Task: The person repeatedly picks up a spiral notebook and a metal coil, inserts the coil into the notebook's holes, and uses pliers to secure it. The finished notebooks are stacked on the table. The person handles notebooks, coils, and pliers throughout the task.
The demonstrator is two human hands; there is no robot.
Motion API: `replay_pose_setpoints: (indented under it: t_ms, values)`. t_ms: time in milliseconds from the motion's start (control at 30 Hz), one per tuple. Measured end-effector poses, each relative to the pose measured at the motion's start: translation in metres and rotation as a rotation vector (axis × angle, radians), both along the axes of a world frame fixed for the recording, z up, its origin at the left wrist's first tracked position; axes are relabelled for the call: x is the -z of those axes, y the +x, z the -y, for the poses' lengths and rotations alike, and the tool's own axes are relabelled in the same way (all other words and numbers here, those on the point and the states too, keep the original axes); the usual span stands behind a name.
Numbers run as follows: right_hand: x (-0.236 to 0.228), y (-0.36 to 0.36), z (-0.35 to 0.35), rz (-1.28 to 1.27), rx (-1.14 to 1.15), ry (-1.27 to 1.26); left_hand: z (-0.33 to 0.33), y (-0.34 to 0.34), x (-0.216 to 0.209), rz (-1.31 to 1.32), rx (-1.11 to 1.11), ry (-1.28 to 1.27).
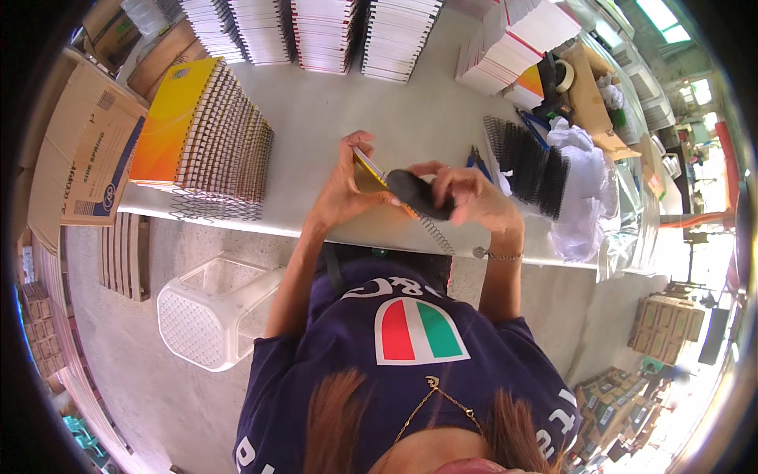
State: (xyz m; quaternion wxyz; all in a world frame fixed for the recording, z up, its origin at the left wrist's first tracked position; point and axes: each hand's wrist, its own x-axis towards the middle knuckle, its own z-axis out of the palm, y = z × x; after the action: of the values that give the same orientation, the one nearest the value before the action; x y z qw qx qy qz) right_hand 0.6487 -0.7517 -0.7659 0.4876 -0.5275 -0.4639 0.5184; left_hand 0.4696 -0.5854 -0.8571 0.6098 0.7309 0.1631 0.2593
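Observation:
Over the near edge of the table, my left hand (341, 192) is closed on a notebook (371, 167) with a yellow and orange cover, tilted and seen nearly edge-on. A thin wire spiral coil (437, 235) runs along its edge and sticks out past the lower end. My right hand (483, 199) has its fingers curled round a flat black oval piece (414, 194), held against the spiral side of the notebook. That black piece hides part of the coil and the page edge; its exact kind cannot be made out.
A stack of yellow-orange spiral notebooks (175, 122) stands left, by a cardboard box (88, 150). Page stacks (324, 35) line the back. At right lie pliers (477, 160), black spiral coils (530, 167) and crumpled white plastic (580, 189). A white stool (193, 320) stands below the table.

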Motion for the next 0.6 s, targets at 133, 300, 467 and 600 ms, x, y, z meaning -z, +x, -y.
replay_pose_setpoints:
  t_ms: [133, 300, 467, 600]
  values:
    - [0.010, 0.002, -0.003, -0.126, 0.089, -0.065, 0.001, -0.003, -0.005, -0.033, 0.021, 0.043]
    - [-0.003, 0.001, -0.009, -0.181, 0.022, -0.056, 0.000, -0.003, 0.005, 0.012, 0.046, 0.018]
    - [0.004, 0.007, -0.024, 0.030, 0.092, -0.054, -0.003, 0.003, 0.001, 0.062, 0.032, -0.035]
    - [0.011, -0.002, -0.022, 0.032, 0.012, -0.105, 0.002, -0.002, -0.002, 0.019, 0.063, -0.038]
